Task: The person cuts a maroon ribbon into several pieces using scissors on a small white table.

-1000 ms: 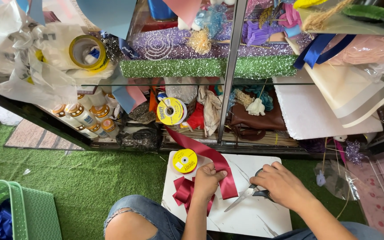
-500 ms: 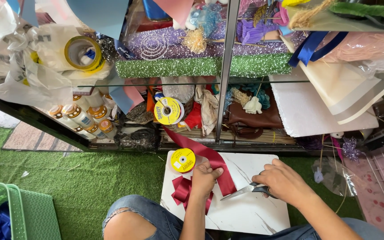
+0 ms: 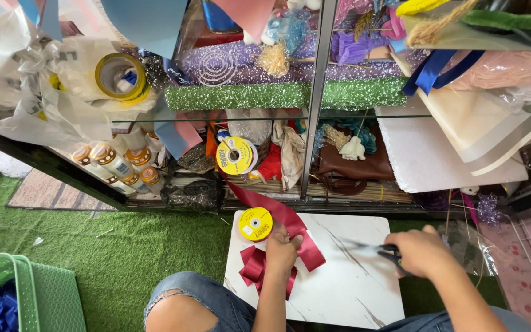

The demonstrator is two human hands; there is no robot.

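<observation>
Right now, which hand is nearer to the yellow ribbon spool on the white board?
Left. The left hand presses the red ribbon bow right beside the yellow ribbon spool; the right hand holds scissors across the board.

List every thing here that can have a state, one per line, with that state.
left hand: pressing down on the dark red satin ribbon bow
right hand: gripping the black-handled scissors, blades blurred
wide red ribbon strip: unrolled, running from the shelf to the bow
yellow-labelled ribbon spool: lying flat on the white marble-patterned board
green plastic basket: holding blue ribbons
</observation>
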